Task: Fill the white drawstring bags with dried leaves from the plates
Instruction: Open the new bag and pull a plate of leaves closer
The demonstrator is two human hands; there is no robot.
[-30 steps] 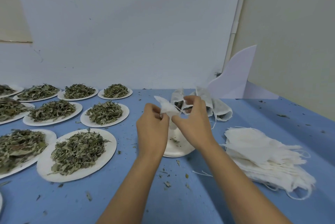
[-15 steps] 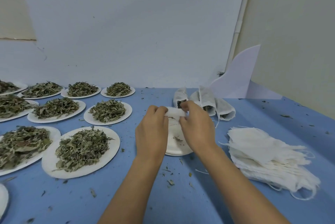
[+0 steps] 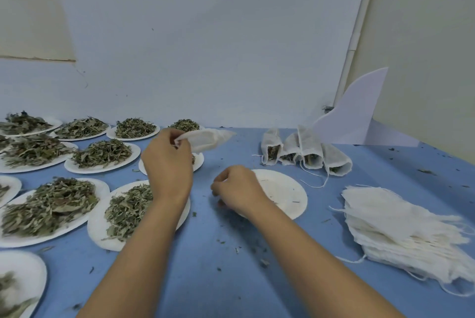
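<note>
Left hand [image 3: 168, 171] raised, fingers pinching empty bag [image 3: 205, 139] above leaf plates [image 3: 100, 225], right hand [image 3: 237, 189] loosely curled, holding nothing visible, over empty plate [image 3: 285, 190], filled bags [image 3: 305, 153] beyond it, bag stack [image 3: 401, 230] to its right

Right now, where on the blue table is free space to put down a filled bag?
Free: the strip between the nearly empty white paper plate and the stack of flat white drawstring bags; also the near blue table between the forearms, with only crumbs. Crowded: the whole left side, covered by white plates of dried leaves.
</note>
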